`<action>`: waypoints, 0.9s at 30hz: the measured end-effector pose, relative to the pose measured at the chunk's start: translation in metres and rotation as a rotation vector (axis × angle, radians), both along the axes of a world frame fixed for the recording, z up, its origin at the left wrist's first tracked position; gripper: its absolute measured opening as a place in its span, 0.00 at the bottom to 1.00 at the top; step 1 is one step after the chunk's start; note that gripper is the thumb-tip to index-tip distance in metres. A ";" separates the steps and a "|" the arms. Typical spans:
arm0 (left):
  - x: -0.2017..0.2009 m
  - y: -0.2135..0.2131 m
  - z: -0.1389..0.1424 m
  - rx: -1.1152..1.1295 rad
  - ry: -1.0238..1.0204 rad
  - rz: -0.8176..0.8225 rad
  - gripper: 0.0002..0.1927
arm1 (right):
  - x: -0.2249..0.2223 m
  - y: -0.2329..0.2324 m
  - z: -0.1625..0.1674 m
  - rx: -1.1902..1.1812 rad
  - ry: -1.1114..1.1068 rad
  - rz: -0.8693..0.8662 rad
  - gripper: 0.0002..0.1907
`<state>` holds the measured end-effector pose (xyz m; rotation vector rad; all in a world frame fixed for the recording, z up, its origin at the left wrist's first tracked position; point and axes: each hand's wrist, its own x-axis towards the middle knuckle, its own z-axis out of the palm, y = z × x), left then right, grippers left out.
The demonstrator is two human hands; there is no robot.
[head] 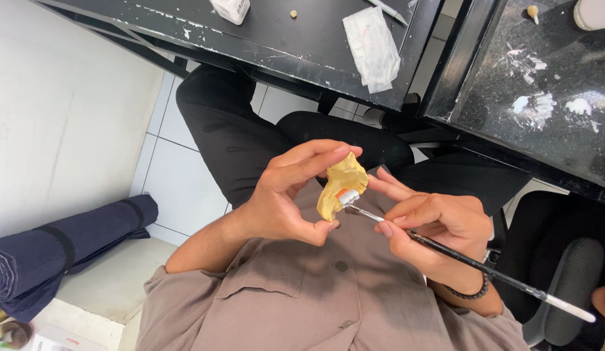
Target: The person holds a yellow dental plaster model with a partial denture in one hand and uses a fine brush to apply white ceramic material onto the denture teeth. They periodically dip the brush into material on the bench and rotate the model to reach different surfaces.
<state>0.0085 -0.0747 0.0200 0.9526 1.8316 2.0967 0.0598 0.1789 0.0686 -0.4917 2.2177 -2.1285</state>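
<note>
While left hand grips yellow cast, right hand pinches brush; black table beyond.

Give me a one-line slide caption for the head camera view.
Left hand holds a yellow plaster cast while the right hand touches a thin brush to its white and orange tooth.

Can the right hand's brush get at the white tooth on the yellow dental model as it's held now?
Probably yes. The left hand holds the yellow dental model by its edges, leaving the white tooth exposed, and the brush tip in the right hand already meets it.
</note>
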 end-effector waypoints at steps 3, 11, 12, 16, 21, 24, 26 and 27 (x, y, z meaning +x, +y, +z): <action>-0.001 -0.001 -0.001 -0.010 0.005 0.002 0.46 | 0.000 0.000 -0.001 0.011 -0.002 0.002 0.08; 0.000 -0.003 -0.005 0.002 -0.023 -0.002 0.46 | -0.001 -0.002 -0.006 0.003 0.016 -0.009 0.09; 0.001 -0.003 -0.005 0.004 -0.025 -0.002 0.46 | -0.001 -0.003 -0.006 0.006 0.024 -0.009 0.09; 0.001 -0.003 -0.006 0.000 -0.017 0.004 0.46 | -0.001 -0.003 -0.006 0.010 0.021 -0.005 0.09; 0.002 -0.003 -0.007 -0.013 -0.001 0.009 0.47 | 0.001 -0.003 -0.007 0.008 0.010 -0.015 0.09; 0.002 -0.002 -0.008 0.014 -0.049 -0.010 0.46 | 0.001 -0.002 -0.008 0.011 0.015 -0.016 0.08; 0.003 -0.002 -0.007 0.025 -0.072 -0.017 0.46 | 0.001 -0.001 -0.008 -0.005 -0.001 -0.018 0.09; 0.004 -0.001 -0.006 0.027 -0.070 -0.017 0.46 | 0.002 0.000 -0.008 -0.013 -0.007 -0.022 0.09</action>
